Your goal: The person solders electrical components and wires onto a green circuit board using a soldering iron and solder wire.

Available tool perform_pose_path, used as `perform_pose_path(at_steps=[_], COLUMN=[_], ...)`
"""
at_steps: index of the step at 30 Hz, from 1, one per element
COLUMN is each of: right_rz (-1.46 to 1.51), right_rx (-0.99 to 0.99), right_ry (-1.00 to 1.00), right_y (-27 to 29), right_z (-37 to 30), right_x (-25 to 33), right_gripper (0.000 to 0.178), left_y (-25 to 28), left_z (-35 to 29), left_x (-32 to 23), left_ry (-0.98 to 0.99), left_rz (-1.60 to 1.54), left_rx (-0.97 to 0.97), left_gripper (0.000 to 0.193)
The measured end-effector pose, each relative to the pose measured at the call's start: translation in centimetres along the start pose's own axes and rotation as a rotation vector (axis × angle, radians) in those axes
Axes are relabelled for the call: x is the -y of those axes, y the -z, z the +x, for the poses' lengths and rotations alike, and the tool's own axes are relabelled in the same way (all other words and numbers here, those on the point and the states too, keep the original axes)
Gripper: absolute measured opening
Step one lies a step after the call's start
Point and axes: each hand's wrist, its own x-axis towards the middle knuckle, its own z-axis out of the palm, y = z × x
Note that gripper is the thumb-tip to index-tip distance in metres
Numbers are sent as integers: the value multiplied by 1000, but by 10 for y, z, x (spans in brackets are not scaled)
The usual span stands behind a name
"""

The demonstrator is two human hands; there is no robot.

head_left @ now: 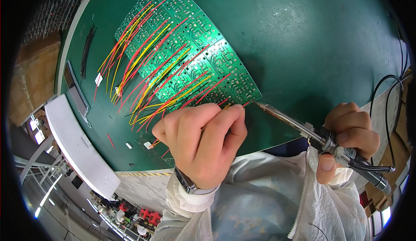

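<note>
A green circuit board panel (203,37) lies on the green work mat, with rows of red and yellow wires (147,59) attached across it, their loose ends trailing left. My left hand (201,139) is closed at the panel's near edge, thumb and forefinger pinching a red wire (247,103) whose end shows just beyond the fingertips. My right hand (353,134) grips a soldering iron (299,126) with a feed tube on its handle. The iron's tip is at the panel's near right corner, close to that wire's end; whether they touch I cannot tell.
A bundle of black wires (88,50) and a dark flat tool (76,89) lie on the left. Near the mat's front edge are a short red wire (111,140) and a small white connector (129,145). Black cables (385,78) loop at the right.
</note>
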Motion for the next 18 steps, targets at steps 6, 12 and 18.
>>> perform_pose_path(at_steps=[6,12,18], right_rz=[0,-8,-73], right_rx=[-2,18,91], right_ry=[7,36,34], right_y=[-1,0,2], right_z=[1,1,0], right_x=[0,-2,1], right_gripper=[34,35,39], left_y=[1,1,-4], left_z=[0,1,-2], left_x=[0,-1,5], left_ry=[3,6,-25], left_rz=[12,28,19], left_rx=[-1,6,-57], left_gripper=[28,28,34])
